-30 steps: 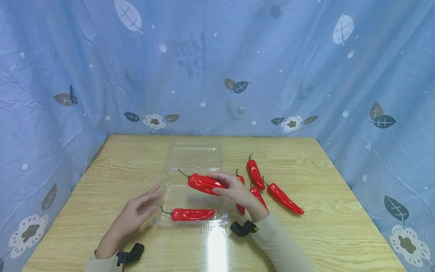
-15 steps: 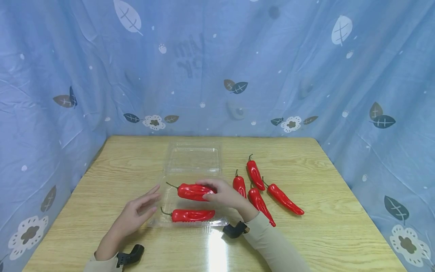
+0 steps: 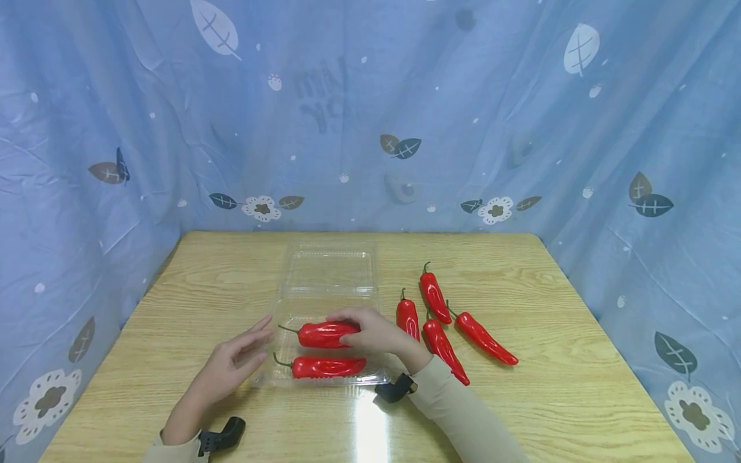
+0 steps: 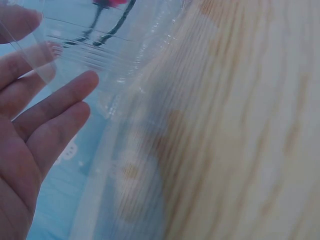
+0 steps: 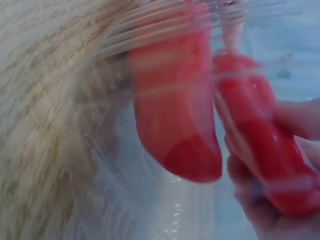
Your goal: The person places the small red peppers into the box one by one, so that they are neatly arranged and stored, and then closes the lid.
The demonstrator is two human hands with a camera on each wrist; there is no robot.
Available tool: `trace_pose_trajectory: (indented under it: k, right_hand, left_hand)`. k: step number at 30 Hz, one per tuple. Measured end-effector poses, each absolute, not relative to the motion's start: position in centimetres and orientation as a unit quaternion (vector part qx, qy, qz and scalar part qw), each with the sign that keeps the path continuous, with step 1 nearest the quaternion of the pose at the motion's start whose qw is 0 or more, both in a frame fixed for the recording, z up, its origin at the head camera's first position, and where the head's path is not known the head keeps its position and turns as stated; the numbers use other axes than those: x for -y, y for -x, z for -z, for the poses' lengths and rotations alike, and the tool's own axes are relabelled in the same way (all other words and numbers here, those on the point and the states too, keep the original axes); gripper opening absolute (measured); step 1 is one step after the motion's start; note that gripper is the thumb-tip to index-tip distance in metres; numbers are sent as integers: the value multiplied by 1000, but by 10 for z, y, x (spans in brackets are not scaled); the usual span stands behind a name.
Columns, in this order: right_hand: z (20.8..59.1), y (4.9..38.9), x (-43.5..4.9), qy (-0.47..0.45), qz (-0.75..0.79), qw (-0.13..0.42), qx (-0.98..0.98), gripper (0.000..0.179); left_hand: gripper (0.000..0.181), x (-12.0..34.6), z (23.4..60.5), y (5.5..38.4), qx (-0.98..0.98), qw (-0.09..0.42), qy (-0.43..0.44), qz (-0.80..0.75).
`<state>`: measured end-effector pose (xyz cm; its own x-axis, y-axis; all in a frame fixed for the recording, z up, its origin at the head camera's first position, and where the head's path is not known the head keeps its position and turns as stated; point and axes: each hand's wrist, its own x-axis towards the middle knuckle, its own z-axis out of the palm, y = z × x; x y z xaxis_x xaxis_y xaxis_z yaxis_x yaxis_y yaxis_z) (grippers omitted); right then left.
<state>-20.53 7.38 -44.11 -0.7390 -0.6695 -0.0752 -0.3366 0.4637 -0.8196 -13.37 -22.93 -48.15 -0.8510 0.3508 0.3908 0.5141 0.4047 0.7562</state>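
Note:
My right hand grips a long red chili pepper by its tip end, with the dark green stem pointing left. This pepper is low inside the clear plastic clamshell box. A second red chili pepper lies along the front of the box, stem also to the left. In the right wrist view, the held pepper shows between thumb and fingers, behind the clear wall. My left hand is at the box's left side, fingers extended and holding nothing. Its fingertips overlap the clear wall in the left wrist view.
Right of the box, several more red peppers lie on the wooden table, among them a front one and a rightmost one. The box's lid lies folded back behind it. A blue patterned curtain surrounds the table.
My right hand has brought the held pepper down and toward the left front, into the box beside the other pepper. The left hand has stayed in place.

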Motion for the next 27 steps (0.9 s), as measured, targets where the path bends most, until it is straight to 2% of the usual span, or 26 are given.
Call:
trace_pose_trajectory:
  k: [27]
  right_hand:
    - [437,205,-69,329,330,202,-862,43]
  left_hand:
    - [33,227,477,133,837,87,255,476]
